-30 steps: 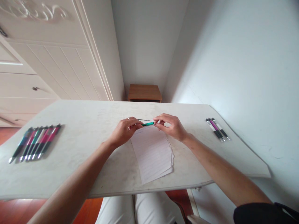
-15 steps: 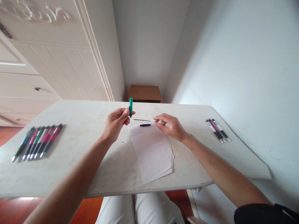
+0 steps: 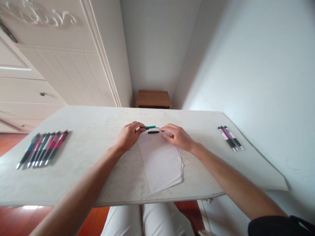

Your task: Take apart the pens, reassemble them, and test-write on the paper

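My left hand [image 3: 129, 135] pinches a green pen barrel [image 3: 149, 127] and holds it low over the white table [image 3: 98, 157], lying nearly flat. A short black pen piece [image 3: 153, 132] lies on the top edge of the lined paper sheets [image 3: 161, 160], just below the barrel. My right hand [image 3: 176, 136] rests at the paper's top right corner with its fingers curled together near the black piece; whether they grip anything is hidden.
Several pens [image 3: 41, 149] lie in a row at the table's left. Three pens [image 3: 230, 137] lie at its right, near the wall. A wooden stand [image 3: 153, 99] is beyond the far edge. White cabinet doors [image 3: 49, 65] rise at left.
My left hand raised the green barrel upright, then lowered it back flat beside the black piece. The thin refill seen on the table half a second ago no longer shows. My right hand shifted slightly left.
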{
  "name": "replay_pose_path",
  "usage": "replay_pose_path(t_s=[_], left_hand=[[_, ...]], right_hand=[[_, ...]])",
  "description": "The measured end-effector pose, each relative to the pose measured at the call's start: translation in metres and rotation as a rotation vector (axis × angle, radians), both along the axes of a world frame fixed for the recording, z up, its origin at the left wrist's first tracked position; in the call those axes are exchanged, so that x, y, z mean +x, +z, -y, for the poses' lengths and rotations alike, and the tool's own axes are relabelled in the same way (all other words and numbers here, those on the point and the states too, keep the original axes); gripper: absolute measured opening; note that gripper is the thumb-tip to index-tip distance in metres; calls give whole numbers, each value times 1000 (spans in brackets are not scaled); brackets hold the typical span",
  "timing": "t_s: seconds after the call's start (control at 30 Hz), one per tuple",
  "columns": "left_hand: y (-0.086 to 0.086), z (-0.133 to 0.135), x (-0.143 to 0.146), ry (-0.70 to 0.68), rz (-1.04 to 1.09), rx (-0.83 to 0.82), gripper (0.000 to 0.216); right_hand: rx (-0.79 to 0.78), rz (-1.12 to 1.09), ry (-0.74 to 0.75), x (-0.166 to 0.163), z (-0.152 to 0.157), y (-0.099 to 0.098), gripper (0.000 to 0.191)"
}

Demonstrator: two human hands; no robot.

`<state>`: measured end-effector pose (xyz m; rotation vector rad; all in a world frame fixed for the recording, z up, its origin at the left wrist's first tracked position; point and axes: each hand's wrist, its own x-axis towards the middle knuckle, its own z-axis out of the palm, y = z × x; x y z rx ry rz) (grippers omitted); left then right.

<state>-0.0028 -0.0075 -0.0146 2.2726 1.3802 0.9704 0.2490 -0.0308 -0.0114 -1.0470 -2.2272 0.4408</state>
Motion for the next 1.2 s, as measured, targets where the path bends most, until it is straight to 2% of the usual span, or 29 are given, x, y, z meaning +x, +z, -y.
replay_pose_path(t_s=[0.23,0.6,0.77,0.9,1.0,1.2], left_hand=[[3,-3,-6,48,-56,7,18],[5,-9,-10,146,50,-32,6],[-1,-20,-24,55,72,-31,15],[-4,-28,-35,24,81,-13,20],[-5,-30,-39,35,94,-9,19],[-8,-35,-42,81,119,0,19]], right_hand=[[4,7,12,-2,1,-3,27],[19,-16,-12,-4,0,-3,27],[112,-30,-80,-4,-3,3,24],[186,169,-211,-8,-8,11,25],[157,414,-300,-16,-13,16,21],[116,586,-257,-28,-31,17,17]])
